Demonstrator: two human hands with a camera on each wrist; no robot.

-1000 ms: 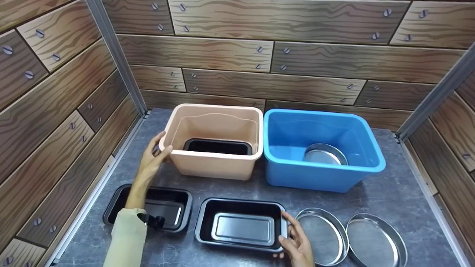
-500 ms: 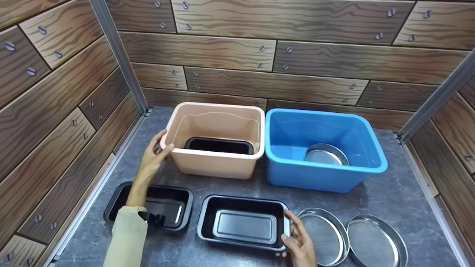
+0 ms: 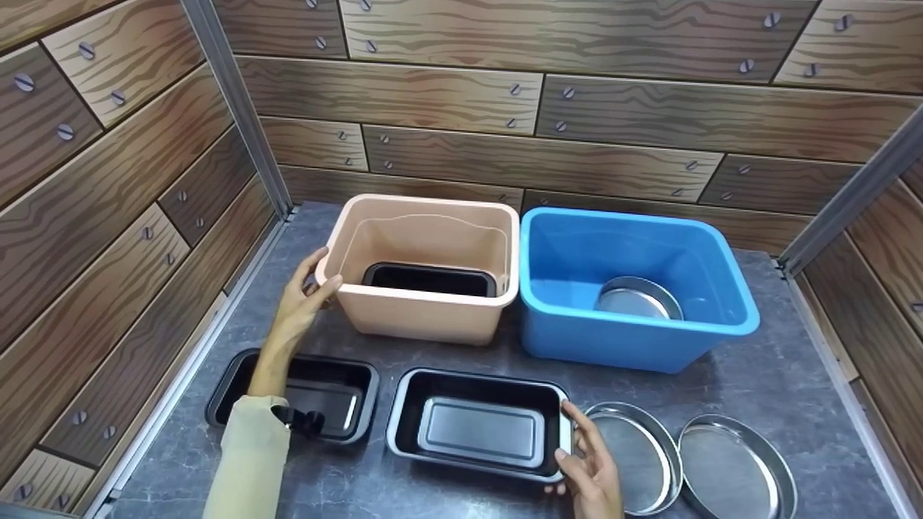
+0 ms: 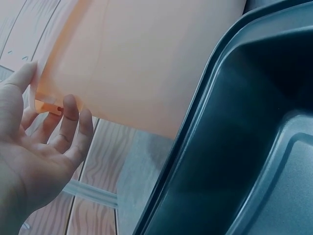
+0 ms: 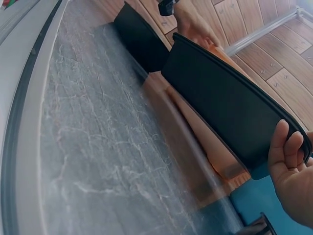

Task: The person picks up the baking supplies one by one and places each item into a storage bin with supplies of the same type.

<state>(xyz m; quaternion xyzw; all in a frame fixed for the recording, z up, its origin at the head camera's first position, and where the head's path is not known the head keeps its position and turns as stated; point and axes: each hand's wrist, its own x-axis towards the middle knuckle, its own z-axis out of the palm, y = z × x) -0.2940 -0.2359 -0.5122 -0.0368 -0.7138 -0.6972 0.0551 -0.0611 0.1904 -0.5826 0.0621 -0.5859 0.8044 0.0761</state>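
Observation:
In the head view my left hand (image 3: pixel 297 306) grips the left rim of a peach plastic bin (image 3: pixel 425 321). The left wrist view shows the fingers (image 4: pixel 68 122) curled at the rim's underside. A black loaf pan (image 3: pixel 479 432) is held by its right end in my right hand (image 3: pixel 595 461), thumb at the near corner and fingers round the edge. From the right wrist view, the pan's dark outer side (image 5: pixel 215 98) faces the camera, raised over the grey tabletop. Inside the peach bin lies another black loaf pan (image 3: pixel 429 280).
A blue bin (image 3: pixel 634 342) stands right of the peach one, with a round metal cake pan (image 3: pixel 638 299) inside. Under my left forearm sits another black loaf pan (image 3: pixel 324 404). Two round cake pans (image 3: pixel 631 461) lie at the front right. Wood-patterned walls (image 3: pixel 447 155) enclose the table.
The loaf pan in my right hand has risen slightly and shifted a little away from me and right. My left hand keeps its hold on the bin. The whole view has shifted slightly.

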